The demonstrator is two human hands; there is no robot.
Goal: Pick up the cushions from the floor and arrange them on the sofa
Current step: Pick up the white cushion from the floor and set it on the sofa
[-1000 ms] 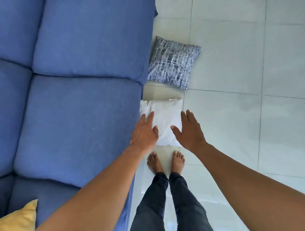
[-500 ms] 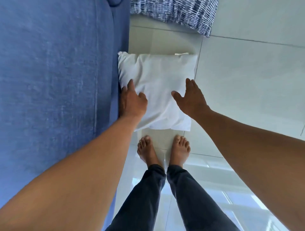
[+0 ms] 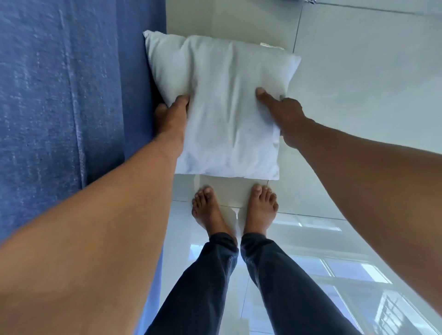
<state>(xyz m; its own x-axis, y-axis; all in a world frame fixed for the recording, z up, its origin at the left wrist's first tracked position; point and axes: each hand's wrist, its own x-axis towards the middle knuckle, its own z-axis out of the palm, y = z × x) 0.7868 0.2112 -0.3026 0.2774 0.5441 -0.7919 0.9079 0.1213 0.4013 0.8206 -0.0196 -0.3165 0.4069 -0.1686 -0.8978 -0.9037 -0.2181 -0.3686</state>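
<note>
A white cushion [image 3: 222,105] lies on the pale tiled floor, its left edge pressed against the blue sofa [image 3: 71,95]. My left hand [image 3: 171,117] grips the cushion's left side, thumb on top and fingers tucked underneath between cushion and sofa. My right hand [image 3: 281,112] grips its right side, thumb pressed into the top, fingers hidden under the edge. The fabric dents around both thumbs. Whether the cushion has left the floor I cannot tell.
The sofa's front side fills the left of the view. My bare feet [image 3: 234,210] stand on the glossy tiles [image 3: 358,95] just below the cushion. A sliver of a blue-and-white patterned cushion [image 3: 308,1] shows at the top edge.
Both hands have come down from hovering over the white cushion and closed on its two sides. My head has dropped closer, so the patterned cushion has nearly left the view.
</note>
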